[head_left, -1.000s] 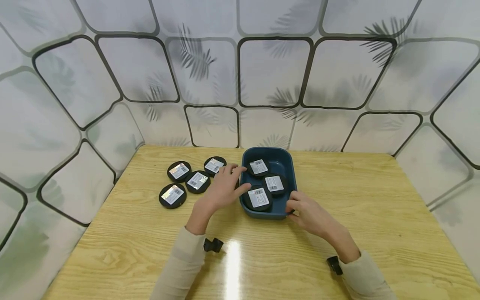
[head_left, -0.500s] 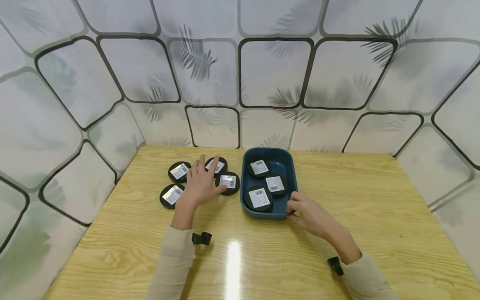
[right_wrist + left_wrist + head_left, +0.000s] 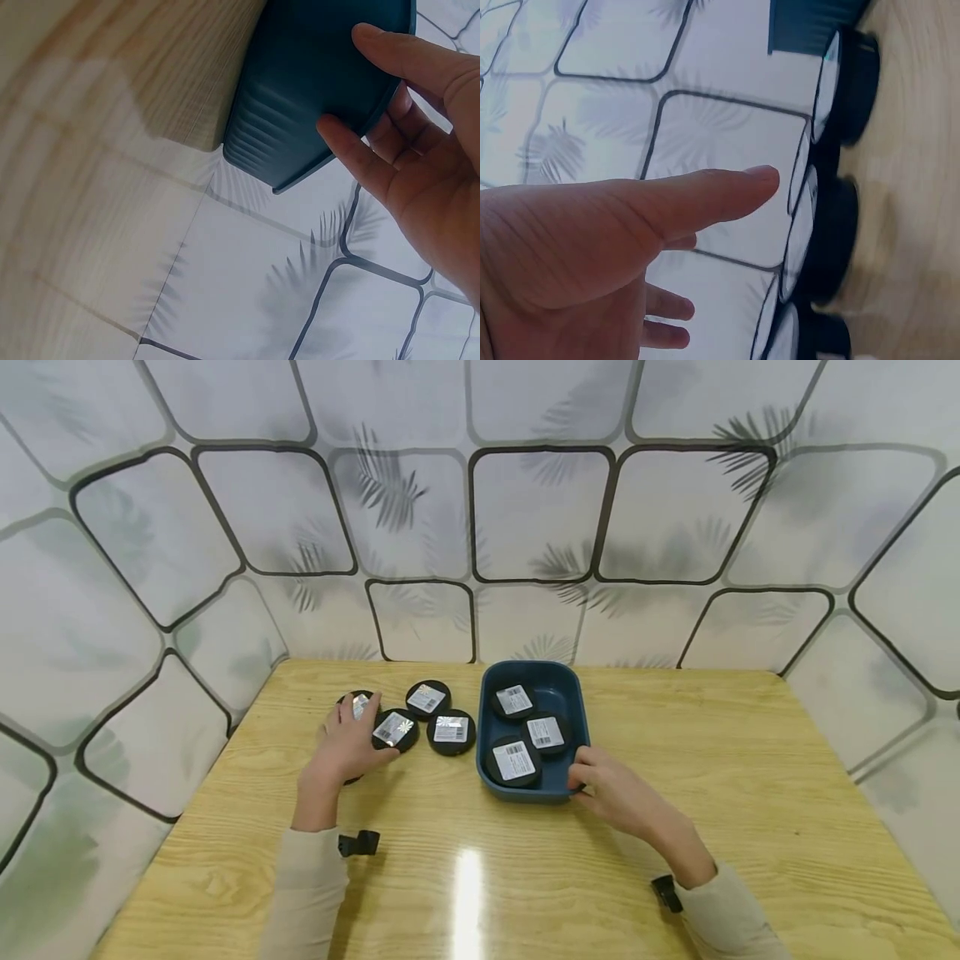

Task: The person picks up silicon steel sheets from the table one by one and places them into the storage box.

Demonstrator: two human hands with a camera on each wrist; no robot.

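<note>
My left hand [image 3: 337, 752] is over the leftmost of several flat, round black discs with white barcode labels. Its thumb is straight and its fingers are spread, with the thumb tip at the near edge of one disc [image 3: 396, 730]. In the left wrist view, the thumb points toward a disc [image 3: 821, 240] standing on the wood. Beneath this hand two discs are partly or mostly hidden. With thumb and fingers, my right hand [image 3: 618, 789] grips the near right corner of a dark blue plastic bin [image 3: 300, 90]. Inside the bin lie three labelled discs [image 3: 514, 762].
Two more discs lie between the left hand and the bin: a rear one [image 3: 428, 698] and a nearer one [image 3: 451, 732]. The wooden table [image 3: 712, 752] ends at a patterned wall covering [image 3: 540, 518] behind. A small black device [image 3: 360, 843] is worn at the left wrist.
My left hand has moved left, from beside the bin's left rim to the leftmost discs, uncovering the disc nearest the bin. My right hand stays on the bin's corner.
</note>
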